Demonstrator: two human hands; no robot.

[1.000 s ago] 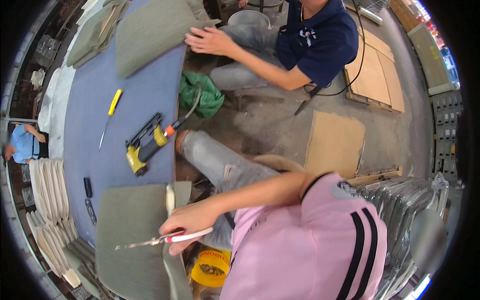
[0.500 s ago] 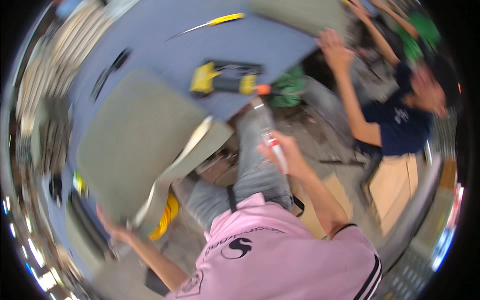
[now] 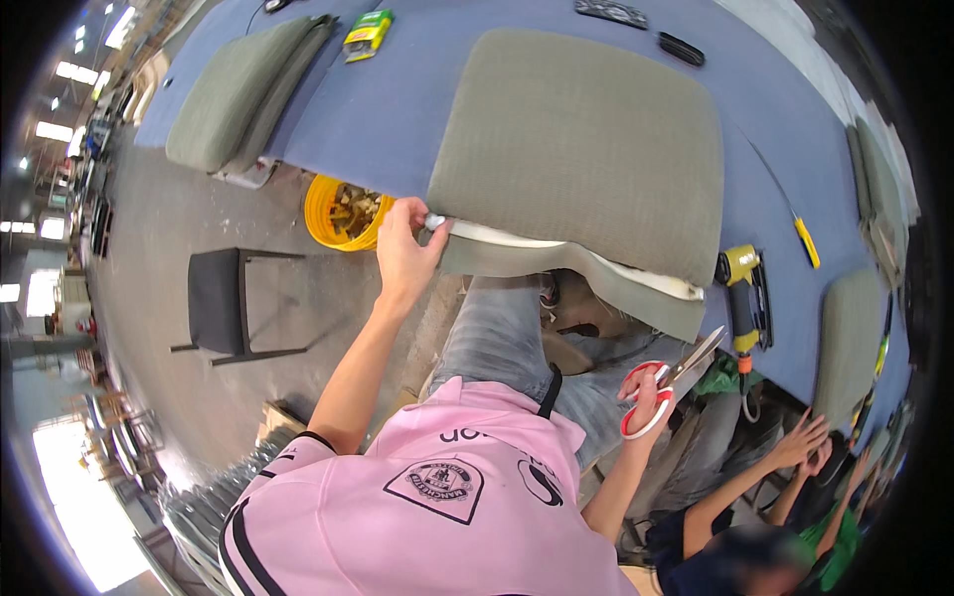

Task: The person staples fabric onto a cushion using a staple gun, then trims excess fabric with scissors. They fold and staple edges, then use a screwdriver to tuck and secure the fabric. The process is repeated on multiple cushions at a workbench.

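A grey-green upholstered cushion [image 3: 586,139] lies on the blue-covered table in front of me. Along its near edge a fabric flap [image 3: 517,260] hangs loose over the table's side, and white padding [image 3: 507,236] shows in the gap. At the cushion's near left corner, my left hand [image 3: 402,258] pinches the edge between thumb and fingers. My right hand [image 3: 648,395] is closed round the red-and-white handles of a pair of scissors [image 3: 686,368]. Their blades, slightly apart, point up and right beneath the cushion's near right corner, not touching the cloth.
A yellow-and-black staple gun [image 3: 741,303] and a yellow-handled pointed tool [image 3: 805,241] lie right of the cushion. Left are a yellow bucket [image 3: 320,214] with scraps, a black chair [image 3: 217,301] and stacked cushions [image 3: 234,99]. A co-worker's hands [image 3: 800,442] touch another cushion [image 3: 850,338].
My view has swung round, so the cushion now appears at centre instead of left. The left hand stays at the cushion's corner; the scissors remain in my right hand.
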